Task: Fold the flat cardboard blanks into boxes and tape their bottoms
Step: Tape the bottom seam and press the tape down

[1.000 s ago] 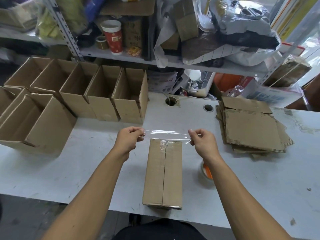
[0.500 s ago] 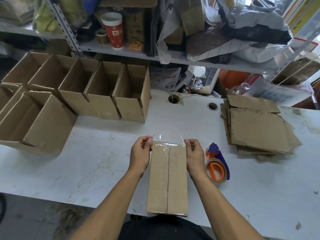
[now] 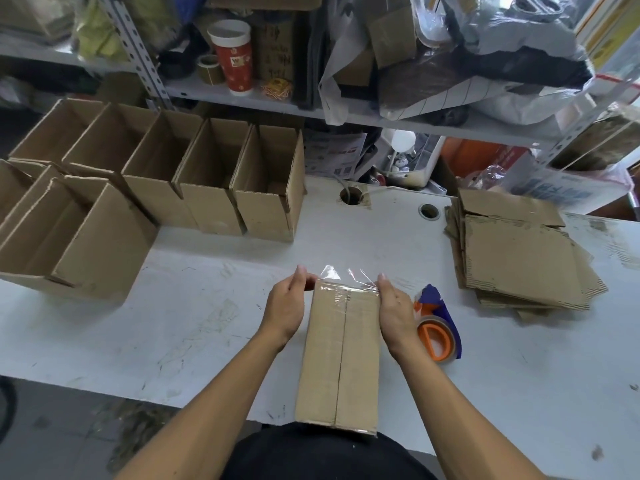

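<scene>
Lying bottom-up on the bench [image 3: 207,323], box [image 3: 341,355] running lengthwise away from the body; flanking its far end, left hand [image 3: 285,306] and right hand [image 3: 394,308] pressing tape strip [image 3: 341,284] ends down the sides, fingers flat.

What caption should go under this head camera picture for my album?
Two bare hands, left hand and right hand, press clear tape over the brown cardboard box on a white table.
</scene>
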